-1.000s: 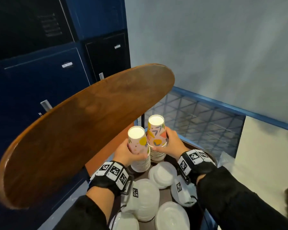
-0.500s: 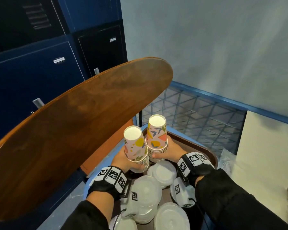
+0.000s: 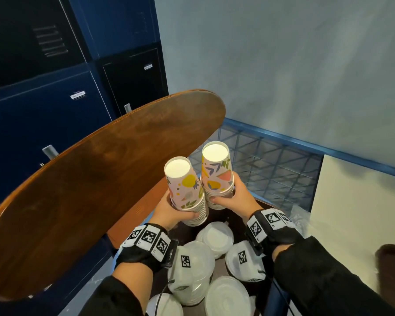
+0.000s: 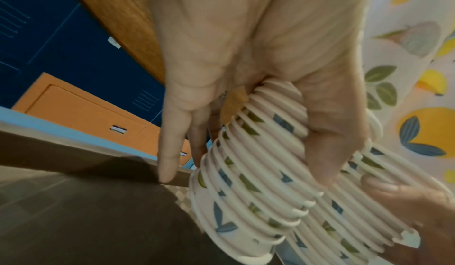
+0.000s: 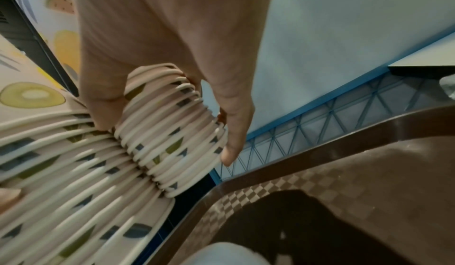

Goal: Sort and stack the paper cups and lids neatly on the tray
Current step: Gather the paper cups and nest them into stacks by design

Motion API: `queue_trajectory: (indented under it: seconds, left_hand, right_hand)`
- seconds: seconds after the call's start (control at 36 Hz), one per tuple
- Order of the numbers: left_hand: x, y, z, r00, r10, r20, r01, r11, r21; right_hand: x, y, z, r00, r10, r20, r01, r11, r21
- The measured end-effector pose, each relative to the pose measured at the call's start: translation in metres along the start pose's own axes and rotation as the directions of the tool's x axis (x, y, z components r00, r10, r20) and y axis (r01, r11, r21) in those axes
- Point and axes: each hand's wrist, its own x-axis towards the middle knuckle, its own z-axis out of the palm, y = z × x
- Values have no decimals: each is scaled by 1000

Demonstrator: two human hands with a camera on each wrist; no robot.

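Note:
Two stacks of upside-down paper cups with fruit prints stand side by side over the far end of the brown tray [image 3: 232,218]. My left hand [image 3: 171,213] grips the left stack [image 3: 185,192] low down, around its rims [image 4: 258,172]. My right hand [image 3: 235,197] grips the right stack [image 3: 217,176] the same way, thumb and fingers curled round the rims [image 5: 172,142]. The left stack leans a little to the left. Whether either stack touches the tray I cannot tell. White plastic lids [image 3: 217,236] lie in loose piles [image 3: 192,270] on the near part of the tray.
A large oval wooden board [image 3: 100,190] slants close along the left of the hands. Dark blue lockers [image 3: 43,110] stand behind it. A blue wire-mesh panel [image 3: 271,167] and a grey wall close off the far side. The tray floor [image 5: 344,162] is checkered, with a raised rim.
Both hands keep hold of their stacks. The left stack has tipped slightly leftward, and the two stacks sit closer together. The head view has shifted a little.

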Motion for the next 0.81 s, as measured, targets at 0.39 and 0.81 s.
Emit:
queue_trajectory:
  seconds: [0.39, 0.81]
  left_hand:
    - [-49, 65, 43, 913, 361, 190, -383, 919, 96]
    - [-141, 76, 188, 709, 380, 595, -406, 909, -96]
  right_hand:
    - [-88, -48, -62, 947, -77, -312, 125, 982, 138]
    - [-284, -19, -162, 809, -13, -587, 193, 951, 243]
